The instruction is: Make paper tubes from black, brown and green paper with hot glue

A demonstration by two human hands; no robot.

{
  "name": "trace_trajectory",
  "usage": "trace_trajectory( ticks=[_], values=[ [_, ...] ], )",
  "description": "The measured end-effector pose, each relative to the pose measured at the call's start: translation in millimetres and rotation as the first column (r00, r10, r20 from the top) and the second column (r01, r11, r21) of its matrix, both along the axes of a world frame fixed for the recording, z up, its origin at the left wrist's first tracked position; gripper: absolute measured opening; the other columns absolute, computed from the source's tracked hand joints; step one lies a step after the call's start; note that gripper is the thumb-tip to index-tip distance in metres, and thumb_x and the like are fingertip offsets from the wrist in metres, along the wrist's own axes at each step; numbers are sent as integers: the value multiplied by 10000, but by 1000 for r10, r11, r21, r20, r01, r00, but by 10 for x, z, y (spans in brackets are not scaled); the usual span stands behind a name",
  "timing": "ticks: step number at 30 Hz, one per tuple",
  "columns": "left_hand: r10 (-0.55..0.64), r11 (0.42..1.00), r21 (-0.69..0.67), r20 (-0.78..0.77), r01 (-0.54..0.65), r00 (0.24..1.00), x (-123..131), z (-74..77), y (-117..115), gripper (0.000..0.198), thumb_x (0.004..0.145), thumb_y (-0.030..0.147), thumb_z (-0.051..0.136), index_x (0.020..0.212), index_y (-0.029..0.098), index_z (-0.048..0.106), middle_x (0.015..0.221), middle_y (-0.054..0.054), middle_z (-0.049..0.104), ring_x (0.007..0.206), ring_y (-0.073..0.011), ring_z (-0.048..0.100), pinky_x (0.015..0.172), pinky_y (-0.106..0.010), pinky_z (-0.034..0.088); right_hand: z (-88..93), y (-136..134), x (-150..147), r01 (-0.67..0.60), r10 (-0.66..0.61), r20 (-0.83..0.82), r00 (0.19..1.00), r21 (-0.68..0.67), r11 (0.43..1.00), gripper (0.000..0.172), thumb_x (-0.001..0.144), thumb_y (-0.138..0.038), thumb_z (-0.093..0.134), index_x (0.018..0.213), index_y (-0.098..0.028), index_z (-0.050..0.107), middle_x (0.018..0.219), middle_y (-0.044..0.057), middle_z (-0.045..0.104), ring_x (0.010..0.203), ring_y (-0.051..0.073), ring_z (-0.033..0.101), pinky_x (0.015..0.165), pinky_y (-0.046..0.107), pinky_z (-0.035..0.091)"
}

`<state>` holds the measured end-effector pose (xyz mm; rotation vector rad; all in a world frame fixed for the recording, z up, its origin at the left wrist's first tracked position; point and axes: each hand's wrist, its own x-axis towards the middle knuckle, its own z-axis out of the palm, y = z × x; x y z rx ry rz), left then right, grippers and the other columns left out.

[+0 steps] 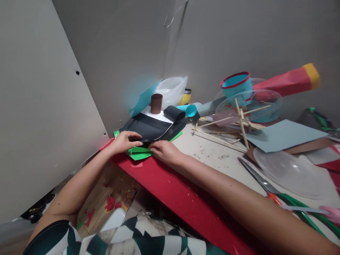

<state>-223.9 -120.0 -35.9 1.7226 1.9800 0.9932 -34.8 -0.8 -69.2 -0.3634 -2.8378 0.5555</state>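
At the table's far left corner lies a stack of sheets, black paper (145, 126) on top and green paper (138, 156) beneath. My left hand (124, 142) grips the near left edge of the black paper, thumb and fingers on either side. My right hand (167, 151) is closed at the near edge of the stack, its fingertips against the green paper. The black paper is lifted slightly at its front. A brown paper tube (156, 103) and a rolled black strip (174, 114) rest just behind it.
A stick frame (240, 124), a blue cup (237, 86) with a red rim and a clear plastic lid (289, 173) stand to the right. Scissors (261, 180) lie near my right forearm. A grey wall (127, 46) and a white panel (39, 88) bound the corner.
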Motion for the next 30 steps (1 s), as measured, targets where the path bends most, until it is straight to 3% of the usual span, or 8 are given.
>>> trace_trajectory(
  ticks=[6,9,15,23,30],
  values=[
    [115,984,124,126,-130,985,57,-143,-271,280,842,421,612,941,190,734,940,-60,756,884,-212,680,807,-333,518,-16,59,-35,-50,50,-2,999,-120,992,240,897,-158,525,970,-188,752,945,54,759,823,181,681,709,237,452],
    [160,965,176,178,-192,971,129,-262,-433,276,838,426,620,877,174,724,873,-66,743,817,-202,672,765,-322,524,-29,83,-40,-60,60,-4,998,-153,986,241,891,-156,529,972,-194,753,954,50,760,832,185,681,722,244,460],
    [99,967,208,229,-148,968,227,-452,-556,196,801,377,676,781,187,718,844,-61,720,802,-187,659,779,-321,530,-42,94,-40,-71,72,0,997,-170,983,235,910,-189,525,945,-193,757,936,49,761,818,185,679,707,247,454],
    [28,982,171,266,-76,964,190,-424,-566,160,803,339,685,807,181,711,855,-59,719,820,-187,658,787,-321,522,22,31,-3,-81,82,1,997,-149,986,148,881,-267,628,928,-214,758,891,23,765,788,173,683,668,230,434],
    [-37,991,133,268,1,963,173,-386,-580,117,802,301,675,799,186,696,887,-61,712,860,-193,656,824,-344,508,37,-35,-11,-117,119,21,993,-74,990,177,873,-360,665,987,-265,761,924,21,772,828,194,697,694,252,440]
  ],
)
